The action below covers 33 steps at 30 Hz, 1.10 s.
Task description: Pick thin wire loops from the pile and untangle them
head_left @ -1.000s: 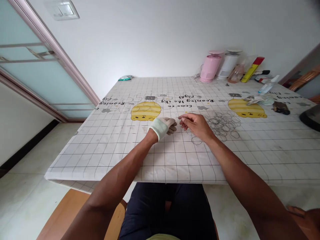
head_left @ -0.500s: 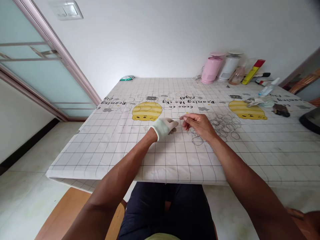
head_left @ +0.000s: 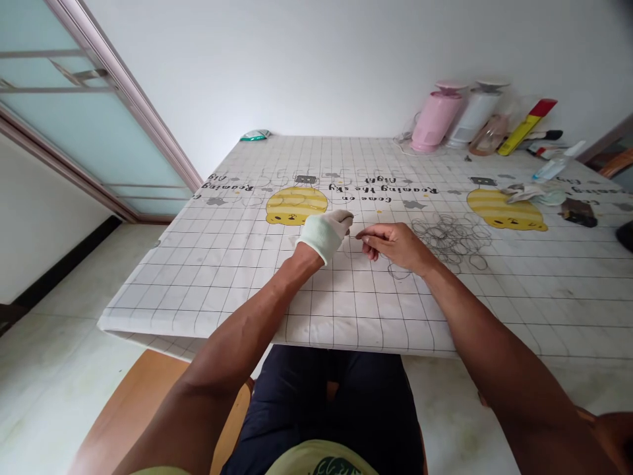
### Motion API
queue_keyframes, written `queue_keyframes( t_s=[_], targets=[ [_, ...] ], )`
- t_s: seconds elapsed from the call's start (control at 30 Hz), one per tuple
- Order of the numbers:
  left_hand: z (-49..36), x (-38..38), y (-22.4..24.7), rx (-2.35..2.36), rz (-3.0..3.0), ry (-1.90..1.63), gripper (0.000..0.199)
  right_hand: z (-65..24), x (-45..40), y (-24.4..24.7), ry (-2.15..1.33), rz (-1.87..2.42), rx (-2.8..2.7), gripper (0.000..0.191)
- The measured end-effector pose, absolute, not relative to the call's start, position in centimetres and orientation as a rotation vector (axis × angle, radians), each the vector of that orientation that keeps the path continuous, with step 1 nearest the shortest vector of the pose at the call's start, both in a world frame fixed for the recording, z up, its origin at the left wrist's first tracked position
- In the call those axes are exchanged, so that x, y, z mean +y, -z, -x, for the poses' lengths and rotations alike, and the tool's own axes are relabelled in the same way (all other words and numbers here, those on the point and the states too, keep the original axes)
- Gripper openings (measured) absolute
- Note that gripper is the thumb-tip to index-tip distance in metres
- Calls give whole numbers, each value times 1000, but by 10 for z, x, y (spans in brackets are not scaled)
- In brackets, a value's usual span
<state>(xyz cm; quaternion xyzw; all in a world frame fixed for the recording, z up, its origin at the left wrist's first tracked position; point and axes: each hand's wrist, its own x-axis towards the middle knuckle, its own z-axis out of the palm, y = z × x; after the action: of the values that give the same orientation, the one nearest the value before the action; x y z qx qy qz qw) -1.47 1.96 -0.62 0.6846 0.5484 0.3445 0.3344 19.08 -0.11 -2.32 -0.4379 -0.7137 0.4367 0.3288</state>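
My left hand, in a white knitted glove with a pale green cuff, is just above the tablecloth with its fingers curled closed. Bare and close beside it, my right hand pinches thumb against forefinger. Whatever thin thing either hand grips is too fine to make out. Right of the right hand lies a tangled pile of thin dark wire-like loops, partly hidden by that hand and wrist. Beyond the left hand, more thin loops are spread in a loose row across the cloth.
A checked tablecloth with yellow bear prints covers the table. At the back right stand a pink cylinder, a white cylinder, a yellow-red box and a clear bottle. A crumpled glove lies nearer.
My left hand has turned, its knuckles now raised and fingers curled more tightly. My right hand keeps its pinch. The view has shifted slightly.
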Motion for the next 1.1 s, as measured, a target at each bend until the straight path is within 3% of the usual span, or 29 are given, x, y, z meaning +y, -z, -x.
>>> queue_keyframes(
  t_s=[0.23, 0.53, 0.8, 1.1],
  targets=[
    [18, 19, 2, 1509, -1693, -963, 23, -184, -7, 30, -828, 1291, -1911, 31],
    [14, 16, 0, 1502, -1620, -1026, 25, -176, -8, 33, -1064, 1315, -1617, 45],
    [14, 14, -1, 1493, -1630, -980, 22, -170, -10, 34, -968, 1372, -1699, 36],
    [23, 21, -4, 1518, -1643, -1082, 32, -176, -6, 31, -873, 1320, -1609, 35]
  ],
)
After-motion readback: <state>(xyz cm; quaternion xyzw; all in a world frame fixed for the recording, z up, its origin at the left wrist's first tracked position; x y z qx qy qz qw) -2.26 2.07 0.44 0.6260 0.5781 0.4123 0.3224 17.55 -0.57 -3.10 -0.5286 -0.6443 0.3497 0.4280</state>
